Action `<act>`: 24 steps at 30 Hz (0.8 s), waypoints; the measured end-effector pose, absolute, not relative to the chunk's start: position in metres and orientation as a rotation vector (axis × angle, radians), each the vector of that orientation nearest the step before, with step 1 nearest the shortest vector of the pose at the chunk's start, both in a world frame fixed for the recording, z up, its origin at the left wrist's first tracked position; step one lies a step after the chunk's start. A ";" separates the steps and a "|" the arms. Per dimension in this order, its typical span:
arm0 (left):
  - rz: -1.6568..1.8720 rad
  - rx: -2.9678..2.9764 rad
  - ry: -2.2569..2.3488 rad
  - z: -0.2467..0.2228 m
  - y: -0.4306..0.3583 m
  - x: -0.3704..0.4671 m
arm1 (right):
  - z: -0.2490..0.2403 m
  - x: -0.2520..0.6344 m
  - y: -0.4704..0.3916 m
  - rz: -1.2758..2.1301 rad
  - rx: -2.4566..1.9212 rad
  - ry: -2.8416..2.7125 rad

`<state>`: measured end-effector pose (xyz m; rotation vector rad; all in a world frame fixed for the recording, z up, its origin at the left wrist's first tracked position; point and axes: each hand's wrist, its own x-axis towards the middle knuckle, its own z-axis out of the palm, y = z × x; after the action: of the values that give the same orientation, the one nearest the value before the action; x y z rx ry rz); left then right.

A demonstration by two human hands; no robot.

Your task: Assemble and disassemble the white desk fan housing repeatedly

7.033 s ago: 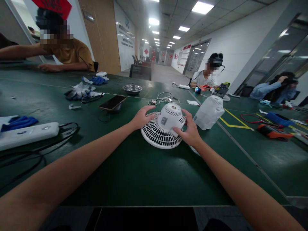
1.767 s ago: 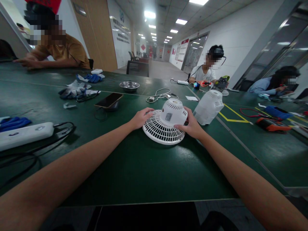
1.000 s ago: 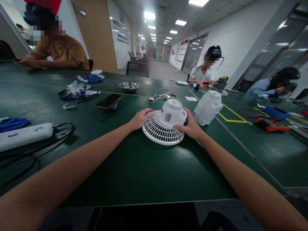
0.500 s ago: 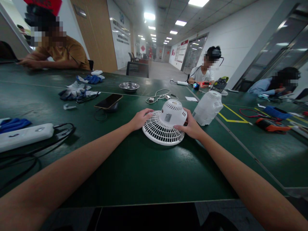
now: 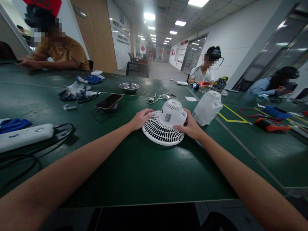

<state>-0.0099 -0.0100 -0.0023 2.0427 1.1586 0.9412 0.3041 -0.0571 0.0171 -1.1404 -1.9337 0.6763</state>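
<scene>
A white fan head (image 5: 172,114) lies grille-down on the green table (image 5: 144,173), its rounded motor housing with vent slots and a grey label facing up. My left hand (image 5: 141,119) holds the left rim of the grille, fingers over the edge. On the other side, my right hand (image 5: 193,126) grips the housing and grille, thumb in front and fingers partly hidden behind. Just right of that hand stands a white plastic fan base (image 5: 209,107). Behind the fan head, a thin white cable with a plug (image 5: 151,100) lies loosely coiled.
To the left are a phone (image 5: 109,101), gloves (image 5: 74,91), a metal bowl (image 5: 129,86) and a white power strip (image 5: 26,136) with black cables. An orange-black multimeter (image 5: 271,124) and blue case (image 5: 276,112) lie right. Several people sit around the table.
Both my hands and the fan head stay in place. At the far right, the person in light blue has shifted a hand slightly.
</scene>
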 end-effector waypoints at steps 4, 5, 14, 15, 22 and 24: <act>0.939 2.049 1.171 -0.004 -0.007 -0.010 | 0.017 0.305 -0.057 0.683 -1.152 -1.937; 0.939 2.048 1.170 -0.004 -0.007 -0.010 | 0.017 0.305 -0.057 0.680 -1.150 -1.941; 0.934 2.042 1.183 0.000 -0.014 -0.009 | 0.017 0.305 -0.057 0.660 -1.159 -1.948; 0.930 2.044 1.182 0.000 -0.014 -0.009 | 0.017 0.305 -0.057 0.660 -1.157 -1.949; 0.921 2.044 1.205 -0.004 -0.007 -0.011 | 0.021 0.302 -0.061 0.611 -1.170 -1.940; 0.927 2.010 1.223 -0.005 -0.003 -0.012 | 0.023 0.299 -0.064 0.576 -1.165 -1.924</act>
<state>-0.0116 -0.0031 -0.0051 2.0097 1.2234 0.9271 0.2991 -0.0638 0.0233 -1.1654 -1.9237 0.5764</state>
